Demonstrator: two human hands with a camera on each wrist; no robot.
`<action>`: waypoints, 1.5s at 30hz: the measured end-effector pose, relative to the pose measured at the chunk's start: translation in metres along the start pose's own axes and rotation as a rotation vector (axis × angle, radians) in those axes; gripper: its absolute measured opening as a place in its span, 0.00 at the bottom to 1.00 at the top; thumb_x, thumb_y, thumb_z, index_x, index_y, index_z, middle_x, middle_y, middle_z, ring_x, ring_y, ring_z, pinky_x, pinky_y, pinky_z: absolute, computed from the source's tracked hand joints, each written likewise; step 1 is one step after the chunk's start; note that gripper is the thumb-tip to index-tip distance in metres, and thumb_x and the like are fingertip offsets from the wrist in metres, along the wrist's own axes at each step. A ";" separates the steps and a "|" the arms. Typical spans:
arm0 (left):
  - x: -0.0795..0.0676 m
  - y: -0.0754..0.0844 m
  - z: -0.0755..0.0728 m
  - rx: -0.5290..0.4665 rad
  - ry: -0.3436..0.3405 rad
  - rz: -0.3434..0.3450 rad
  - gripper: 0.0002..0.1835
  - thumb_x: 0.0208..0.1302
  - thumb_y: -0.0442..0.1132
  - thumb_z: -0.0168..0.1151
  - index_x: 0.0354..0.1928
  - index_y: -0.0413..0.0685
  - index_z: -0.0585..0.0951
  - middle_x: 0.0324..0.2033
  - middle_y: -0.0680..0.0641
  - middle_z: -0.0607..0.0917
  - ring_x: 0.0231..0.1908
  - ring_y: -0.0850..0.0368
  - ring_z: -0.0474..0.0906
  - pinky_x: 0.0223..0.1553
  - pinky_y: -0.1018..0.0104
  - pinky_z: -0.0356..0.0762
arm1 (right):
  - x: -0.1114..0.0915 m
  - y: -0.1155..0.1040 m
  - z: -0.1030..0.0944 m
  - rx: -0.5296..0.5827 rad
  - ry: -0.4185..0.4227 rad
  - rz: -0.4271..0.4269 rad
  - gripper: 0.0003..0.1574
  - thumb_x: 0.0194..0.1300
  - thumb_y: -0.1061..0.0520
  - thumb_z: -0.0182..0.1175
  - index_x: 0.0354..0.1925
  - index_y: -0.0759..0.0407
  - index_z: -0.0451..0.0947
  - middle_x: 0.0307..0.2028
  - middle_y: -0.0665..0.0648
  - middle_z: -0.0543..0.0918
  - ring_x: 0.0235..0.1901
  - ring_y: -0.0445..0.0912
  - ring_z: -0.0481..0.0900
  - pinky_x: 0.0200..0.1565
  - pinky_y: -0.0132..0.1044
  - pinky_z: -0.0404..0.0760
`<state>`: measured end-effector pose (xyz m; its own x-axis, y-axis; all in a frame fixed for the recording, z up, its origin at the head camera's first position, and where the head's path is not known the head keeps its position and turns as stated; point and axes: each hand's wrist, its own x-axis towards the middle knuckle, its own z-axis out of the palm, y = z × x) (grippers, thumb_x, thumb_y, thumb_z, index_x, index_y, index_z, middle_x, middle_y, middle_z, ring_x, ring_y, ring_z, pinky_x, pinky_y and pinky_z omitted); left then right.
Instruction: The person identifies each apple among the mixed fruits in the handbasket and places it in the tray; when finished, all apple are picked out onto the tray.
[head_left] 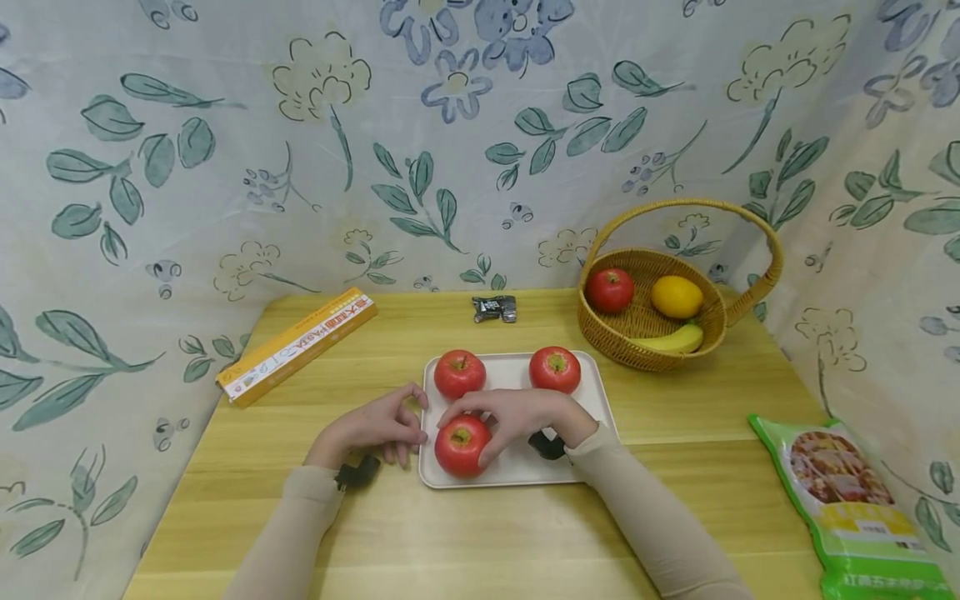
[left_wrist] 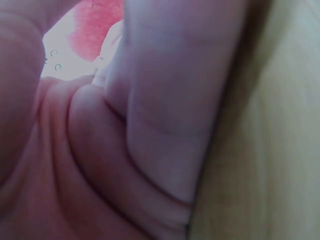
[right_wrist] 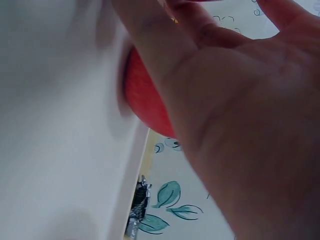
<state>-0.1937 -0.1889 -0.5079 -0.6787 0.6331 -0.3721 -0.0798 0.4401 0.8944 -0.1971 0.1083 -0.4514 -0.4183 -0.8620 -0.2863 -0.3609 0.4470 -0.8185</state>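
In the head view a white rectangular tray [head_left: 525,467] bears three red apples. My right hand [head_left: 517,412] reaches over the tray from the right and grips the front-left apple [head_left: 459,450], thumb on its near right side and fingers over its far side. Behind it sit the back-left apple [head_left: 460,374] and the back-right apple [head_left: 555,370]. My left hand [head_left: 378,425] is at the tray's left rim, fingers loosely bent and holding nothing, its fingertips right beside the edge. In the right wrist view red apple skin [right_wrist: 147,100] shows past my fingers.
A wicker basket [head_left: 645,360] at the back right holds an apple [head_left: 610,290], a lemon [head_left: 677,297] and a banana [head_left: 675,340]. A pasta box [head_left: 300,346] lies back left, a small black packet [head_left: 494,308] behind the tray, a green food bag [head_left: 855,508] at the right edge.
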 end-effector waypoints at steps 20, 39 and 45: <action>-0.002 0.002 0.002 -0.011 -0.007 0.019 0.29 0.70 0.41 0.71 0.62 0.47 0.64 0.29 0.45 0.89 0.21 0.55 0.87 0.21 0.68 0.82 | 0.000 -0.014 0.011 -0.154 0.043 0.067 0.48 0.57 0.51 0.82 0.70 0.38 0.70 0.64 0.40 0.78 0.61 0.36 0.74 0.68 0.38 0.77; -0.002 -0.001 0.003 -0.015 -0.010 0.031 0.28 0.70 0.40 0.71 0.62 0.45 0.64 0.31 0.46 0.89 0.21 0.56 0.86 0.21 0.69 0.82 | -0.113 -0.026 -0.062 -0.028 0.539 -0.028 0.40 0.69 0.53 0.71 0.75 0.50 0.69 0.71 0.55 0.77 0.72 0.58 0.74 0.73 0.66 0.72; -0.002 0.001 0.002 -0.022 -0.013 0.022 0.28 0.70 0.41 0.71 0.62 0.45 0.64 0.31 0.46 0.89 0.21 0.56 0.86 0.21 0.69 0.81 | -0.154 -0.007 -0.085 0.031 0.909 -0.061 0.34 0.74 0.61 0.67 0.73 0.58 0.69 0.70 0.61 0.75 0.69 0.50 0.75 0.74 0.37 0.74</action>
<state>-0.1908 -0.1880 -0.5073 -0.6713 0.6507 -0.3549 -0.0808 0.4117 0.9077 -0.2008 0.2577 -0.3594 -0.9000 -0.3572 0.2500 -0.3866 0.3888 -0.8363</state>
